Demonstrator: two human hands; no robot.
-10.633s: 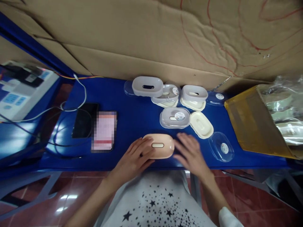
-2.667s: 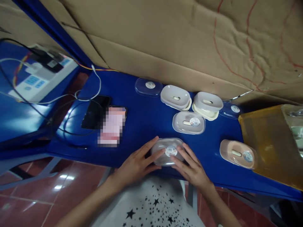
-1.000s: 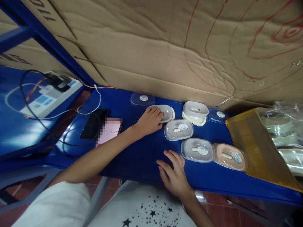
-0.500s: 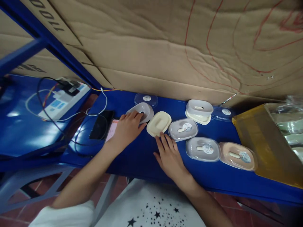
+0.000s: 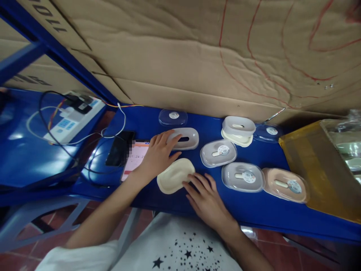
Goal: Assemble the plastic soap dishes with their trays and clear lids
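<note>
My left hand (image 5: 160,152) grips the left end of a glossy grey oval soap dish tray (image 5: 191,140), its index finger reaching toward the dark slot. The slot shows no cream piece behind it. In front of the tray lies a cream oval soap dish base (image 5: 175,180), tilted on the table. My right hand (image 5: 204,197) holds this base by its right edge, with the thumb and fingertips on the rim. A clear lid (image 5: 172,117) with a round sticker lies behind the grey tray. Another grey tray (image 5: 238,126) rests on a cream base (image 5: 238,140) at the back.
Two lidded grey soap dishes (image 5: 218,153) and a lidded peach one (image 5: 284,185) stand on the right. A clear lid (image 5: 267,133) lies behind them, near an open carton (image 5: 304,162). At left are a phone (image 5: 134,162), a black device (image 5: 117,150), cables and a power strip (image 5: 77,120).
The grey tray came off its cream base, went left, then swung back right in my left hand. My right hand took the base and drew it nearer. Earlier, a lidded grey dish was set down right.
</note>
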